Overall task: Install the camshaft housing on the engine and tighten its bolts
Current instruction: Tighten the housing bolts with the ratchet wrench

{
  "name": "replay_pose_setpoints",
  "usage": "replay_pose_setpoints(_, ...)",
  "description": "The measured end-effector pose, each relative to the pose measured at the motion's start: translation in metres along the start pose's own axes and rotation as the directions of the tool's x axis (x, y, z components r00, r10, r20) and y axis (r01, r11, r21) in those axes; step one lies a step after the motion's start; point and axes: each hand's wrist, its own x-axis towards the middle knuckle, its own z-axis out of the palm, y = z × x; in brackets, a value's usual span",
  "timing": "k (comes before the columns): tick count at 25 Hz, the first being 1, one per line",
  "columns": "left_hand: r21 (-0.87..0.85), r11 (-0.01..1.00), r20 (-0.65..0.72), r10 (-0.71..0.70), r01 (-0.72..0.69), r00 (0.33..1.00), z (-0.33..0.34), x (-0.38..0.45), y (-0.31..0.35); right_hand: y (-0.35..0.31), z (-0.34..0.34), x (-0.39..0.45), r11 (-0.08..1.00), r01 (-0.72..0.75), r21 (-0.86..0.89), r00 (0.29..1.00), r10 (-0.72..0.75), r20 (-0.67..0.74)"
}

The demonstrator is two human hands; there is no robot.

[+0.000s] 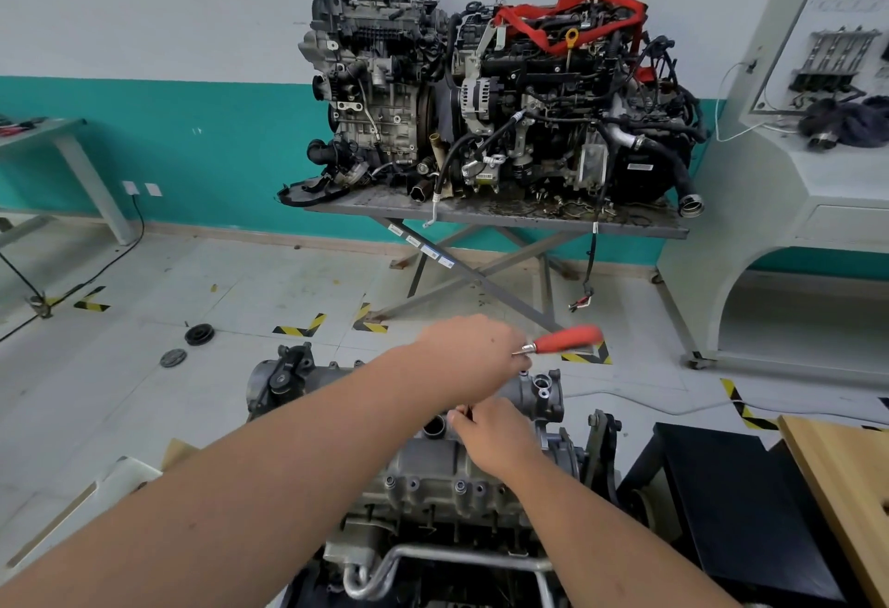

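We judge bolt-tightening step in hand. Camshaft housing (433, 468) already seated atop engine (433, 559), low centre of view; its long axis runs from us toward 1 o'clock, far end pointing at floor markings. Left hand (469, 357) curls round ratchet wrench, red handle (567, 339) sticking out toward 3 o'clock. Right hand (490, 439) pinches dark shaft below; socket end hidden. Next move, we reckon: seat tool squarely on bolt, swing handle. Spare engines on steel table (481, 213) at 12 o'clock.

Head-worn view, forward and downward
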Motion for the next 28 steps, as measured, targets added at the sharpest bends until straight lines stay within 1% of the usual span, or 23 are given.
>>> replay_pose_setpoints(1, 0.161, 0.985, -0.069, 0.081, -0.069, 0.994, 0.005, -0.002, -0.001, -0.001, -0.001, 0.000, 1.000, 0.025, -0.019, 1.000, -0.025, -0.014)
replay_pose_setpoints(2, 0.279, 0.952, -0.151, 0.176, -0.129, 0.973, 0.012, -0.004, -0.004, -0.004, -0.003, 0.000, 1.000, 0.026, -0.015, 0.999, -0.026, -0.020)
replay_pose_setpoints(3, 0.357, 0.919, -0.250, 0.269, -0.169, 0.930, 0.019, -0.006, -0.008, -0.005, -0.005, 0.000, 0.999, 0.025, -0.030, 0.999, -0.026, -0.030)
replay_pose_setpoints(4, 0.386, 0.902, -0.360, 0.339, -0.192, 0.869, 0.028, -0.008, -0.013, -0.007, -0.006, -0.001, 1.000, 0.022, -0.015, 0.993, -0.023, -0.112)
replay_pose_setpoints(5, 0.366, 0.909, -0.492, 0.370, -0.198, 0.788, 0.038, -0.011, -0.017, -0.007, -0.005, -0.001, 1.000, 0.013, -0.001, 0.983, -0.013, -0.182)
replay_pose_setpoints(6, 0.300, 0.934, -0.602, 0.344, -0.196, 0.721, 0.047, -0.014, -0.020, -0.002, -0.003, 0.001, 0.999, 0.020, 0.027, 0.970, -0.013, -0.244)
replay_pose_setpoints(7, 0.166, 0.958, -0.658, 0.283, -0.232, 0.698, 0.054, -0.015, -0.022, -0.003, -0.005, 0.001, 0.994, 0.011, 0.110, 0.969, 0.016, -0.245)
replay_pose_setpoints(8, -0.026, 0.955, -0.670, 0.203, -0.296, 0.714, 0.062, -0.018, -0.025, 0.000, -0.003, 0.001, 0.995, 0.026, 0.101, 0.985, -0.008, -0.174)
replay_pose_setpoints(9, -0.267, 0.897, -0.626, 0.117, -0.352, 0.771, 0.066, -0.018, -0.025, 0.000, -0.001, 0.001, 0.996, 0.021, 0.084, 0.997, -0.014, -0.082)
replay_pose_setpoints(10, -0.517, 0.774, -0.559, 0.020, -0.367, 0.829, 0.069, -0.019, -0.024, 0.001, 0.000, 0.003, 0.999, 0.028, 0.031, 0.999, -0.027, -0.045)
replay_pose_setpoints(11, -0.764, 0.564, -0.450, -0.115, -0.315, 0.886, 0.069, -0.018, -0.021, 0.001, 0.001, 0.005, 0.999, -0.001, 0.032, 1.000, 0.001, -0.012)
replay_pose_setpoints(12, -0.940, 0.290, -0.261, -0.266, -0.181, 0.928, 0.065, -0.015, -0.016, 0.000, 0.000, 0.006, 0.999, -0.012, 0.039, 1.000, 0.012, -0.007)
replay_pose_setpoints(13, -0.998, 0.032, -0.063, -0.359, -0.056, 0.931, 0.063, -0.011, -0.013, -0.002, -0.001, 0.006, 0.999, 0.000, 0.039, 1.000, 0.000, -0.011)
replay_pose_setpoints(14, -0.994, -0.108, 0.018, -0.392, -0.027, 0.920, 0.064, -0.008, -0.012, 0.000, 0.000, 0.007, 0.999, 0.005, 0.032, 1.000, -0.005, -0.013)
replay_pose_setpoints(16, -0.979, -0.197, 0.028, -0.419, -0.060, 0.908, 0.064, -0.006, -0.010, 0.000, 0.001, 0.006, 1.000, -0.005, 0.017, 1.000, 0.005, -0.015)
replay_pose_setpoints(17, -0.974, -0.216, 0.037, -0.433, -0.064, 0.901, 0.062, -0.005, -0.011, 0.001, 0.000, 0.006, 1.000, -0.001, 0.011, 1.000, 0.001, -0.009)
replay_pose_setpoints(19, -0.978, -0.209, 0.077, -0.467, -0.025, 0.881, 0.057, -0.004, -0.012, -0.001, -0.001, 0.004, 1.000, -0.004, -0.005, 1.000, 0.004, -0.001)
replay_pose_setpoints(21, -0.982, -0.181, 0.135, -0.475, 0.053, 0.870, 0.050, -0.002, -0.015, 0.000, -0.001, 0.005, 1.000, 0.006, -0.013, 1.000, -0.006, 0.009)
replay_pose_setpoints(22, -0.983, -0.158, 0.160, -0.457, 0.098, 0.875, 0.044, -0.002, -0.017, 0.000, -0.001, 0.005, 1.000, 0.008, -0.014, 1.000, -0.008, 0.012)
replay_pose_setpoints(23, -0.983, -0.111, 0.181, -0.426, 0.147, 0.887, 0.038, -0.002, -0.018, -0.001, 0.000, 0.004, 1.000, 0.015, -0.019, 1.000, -0.014, 0.011)
replay_pose_setpoints(24, -0.978, -0.024, 0.199, -0.390, 0.207, 0.899, 0.033, -0.003, -0.019, 0.000, -0.001, 0.003, 0.999, 0.022, -0.028, 1.000, -0.022, 0.014)
replay_pose_setpoints(26, -0.935, 0.198, 0.220, -0.323, 0.293, 0.920, 0.021, -0.005, -0.020, 0.000, -0.001, 0.002, 0.998, 0.051, -0.045, 0.999, -0.050, 0.013)
replay_pose_setpoints(28, -0.849, 0.417, 0.215, -0.289, 0.325, 0.933, 0.008, -0.004, -0.017, 0.000, -0.002, 0.000, 0.998, 0.051, -0.033, 0.998, -0.051, 0.022)
